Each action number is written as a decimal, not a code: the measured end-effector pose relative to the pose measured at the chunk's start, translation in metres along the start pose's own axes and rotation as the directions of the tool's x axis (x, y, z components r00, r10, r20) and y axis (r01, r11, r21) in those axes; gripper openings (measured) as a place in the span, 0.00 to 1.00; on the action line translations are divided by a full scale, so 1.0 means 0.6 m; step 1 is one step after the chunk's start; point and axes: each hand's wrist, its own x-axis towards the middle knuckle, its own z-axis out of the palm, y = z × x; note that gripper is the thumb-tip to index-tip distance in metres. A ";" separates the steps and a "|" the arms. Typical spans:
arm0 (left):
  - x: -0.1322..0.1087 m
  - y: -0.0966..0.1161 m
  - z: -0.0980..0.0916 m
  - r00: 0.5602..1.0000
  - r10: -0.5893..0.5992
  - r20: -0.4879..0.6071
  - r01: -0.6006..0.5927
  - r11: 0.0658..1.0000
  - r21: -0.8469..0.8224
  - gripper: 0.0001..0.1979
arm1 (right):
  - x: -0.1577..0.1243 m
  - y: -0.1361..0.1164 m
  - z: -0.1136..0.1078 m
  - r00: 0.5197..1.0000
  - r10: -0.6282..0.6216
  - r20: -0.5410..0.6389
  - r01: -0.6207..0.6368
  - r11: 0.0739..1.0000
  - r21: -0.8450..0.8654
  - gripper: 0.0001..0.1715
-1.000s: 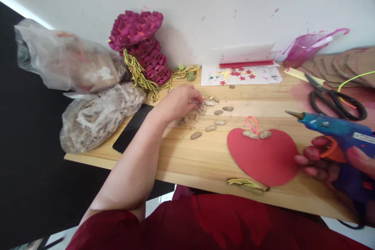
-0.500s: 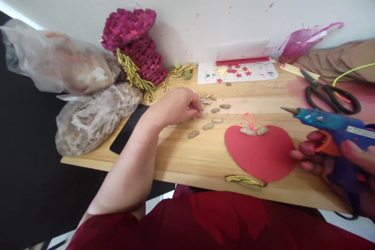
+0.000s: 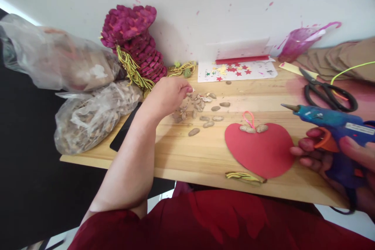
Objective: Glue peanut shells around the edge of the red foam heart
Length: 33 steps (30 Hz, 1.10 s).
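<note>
My right hand [image 3: 318, 156] grips a blue hot glue gun [image 3: 331, 119] with an orange trigger, its nozzle pointing left. Its fingertips are at the right edge of a red paper heart [image 3: 260, 154]. Two peanut shells [image 3: 247, 129] lie along the heart's top, either side of a pink cord loop [image 3: 249, 119]. Above a loose pile of peanut shells [image 3: 199, 103], my left hand [image 3: 170, 95] is closed in a pinch. A tiny pale bit shows at its fingertips, too small to name.
Left stand plastic bags [image 3: 96, 119], a black flat object [image 3: 124, 131] and a stack of magenta shell-covered pieces [image 3: 137, 43]. Behind lies white paper with star cutouts [image 3: 234, 70]. Scissors [image 3: 328, 90], a pink cup [image 3: 295, 43] and brown cardboard pieces [image 3: 336, 58] are at right. Yellow-green cords [image 3: 244, 177] lie in front.
My left hand has moved left and slightly up, still pinched, uncovering more of the shell pile. My right hand keeps its hold on the glue gun.
</note>
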 end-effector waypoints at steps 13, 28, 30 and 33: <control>0.021 -0.003 0.063 0.969 0.227 -0.102 -0.232 0.972 -0.039 0.06 | -0.003 -0.001 0.002 0.999 -0.038 0.013 0.038 0.999 0.001 0.33; 0.031 0.015 0.103 0.981 0.125 -0.148 -0.159 0.956 -0.246 0.05 | -0.018 -0.007 0.016 0.995 -0.036 0.090 0.036 0.999 0.003 0.25; 0.031 0.015 0.106 0.989 0.099 -0.106 -0.128 0.942 -0.310 0.05 | -0.016 -0.006 0.013 0.993 -0.034 0.113 0.034 0.999 0.009 0.25; 0.033 0.019 0.111 0.997 0.056 -0.061 -0.074 0.937 -0.342 0.05 | -0.012 -0.001 0.005 0.987 -0.048 0.155 0.044 0.999 0.023 0.23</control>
